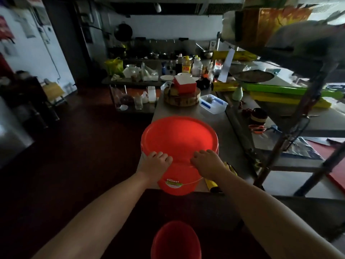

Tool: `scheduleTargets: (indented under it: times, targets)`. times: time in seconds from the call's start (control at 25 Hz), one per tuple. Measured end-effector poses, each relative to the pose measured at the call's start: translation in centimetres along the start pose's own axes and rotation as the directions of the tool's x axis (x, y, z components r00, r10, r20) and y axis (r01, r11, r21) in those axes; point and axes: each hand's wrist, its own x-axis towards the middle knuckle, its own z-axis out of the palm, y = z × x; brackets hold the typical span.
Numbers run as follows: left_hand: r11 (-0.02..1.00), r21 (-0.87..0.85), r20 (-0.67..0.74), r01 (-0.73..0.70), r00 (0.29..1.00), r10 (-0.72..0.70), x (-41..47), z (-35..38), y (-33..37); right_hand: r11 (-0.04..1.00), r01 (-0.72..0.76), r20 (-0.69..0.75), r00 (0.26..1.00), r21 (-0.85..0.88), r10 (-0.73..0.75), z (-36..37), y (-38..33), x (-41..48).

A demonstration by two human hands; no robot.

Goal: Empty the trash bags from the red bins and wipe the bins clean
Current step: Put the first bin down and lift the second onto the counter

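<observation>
As we likely want the lid (179, 135) off the red bin (177, 177), our left hand (156, 163) and right hand (207, 161) grip its edge.

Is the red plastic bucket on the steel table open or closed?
Closed: a flat red lid covers the bucket; left hand and right hand curl over its rim.

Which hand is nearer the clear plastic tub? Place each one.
Right. The right hand grips the red bucket at its near rim, on the side toward the clear plastic tub; the left hand grips that rim farther away.
</observation>
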Motion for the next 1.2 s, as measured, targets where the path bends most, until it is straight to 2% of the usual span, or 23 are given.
scheduleTargets:
  times: [0.36, 0.56, 0.68, 0.76, 0.88, 1.0, 1.08, 1.2]
  targets:
    - [0.994, -0.028, 0.194, 0.106, 0.976, -0.098, 6.3, 6.6, -4.3, 0.995, 0.048, 0.042, 0.998, 0.088, -0.052, 5.4, 1.5, 9.0]
    - [0.993, -0.025, 0.179, 0.115, 0.978, -0.109, 7.2, 8.7, -6.1, 0.995, -0.003, 0.064, 0.998, 0.1, -0.004, 6.4, -0.1, 11.4]
    - [0.993, -0.076, 0.233, 0.085, 0.97, -0.066, 7.5, 10.0, -7.5, 0.993, -0.06, 0.114, 0.992, 0.101, 0.048, 6.6, -1.3, 12.5]
    - [0.984, -0.175, 0.298, 0.031, 0.954, 0.023, 7.6, 10.1, -8.9, 0.99, -0.076, 0.177, 0.983, 0.123, 0.053, 6.4, -1.3, 13.0]
    - [0.955, -0.295, 0.432, -0.017, 0.89, 0.15, 7.3, 9.1, -11.1, 0.977, -0.08, 0.336, 0.942, 0.2, 0.008, 5.5, 0.1, 13.0]
    - [0.914, -0.404, 0.381, 0.045, 0.916, 0.124, 7.5, 8.2, -13.1, 0.932, -0.173, 0.39, 0.92, 0.319, 0.038, 4.6, 0.8, 13.0]
    - [0.888, -0.454, 0.342, 0.074, 0.935, 0.097, 8.2, 7.5, -13.7, 0.877, -0.281, 0.331, 0.931, 0.39, 0.151, 4.3, 1.6, 12.6]
    - [0.887, -0.458, 0.276, 0.055, 0.958, 0.083, 10.2, 6.4, -13.4, 0.843, -0.371, 0.261, 0.922, 0.39, 0.286, 3.8, 3.7, 11.3]
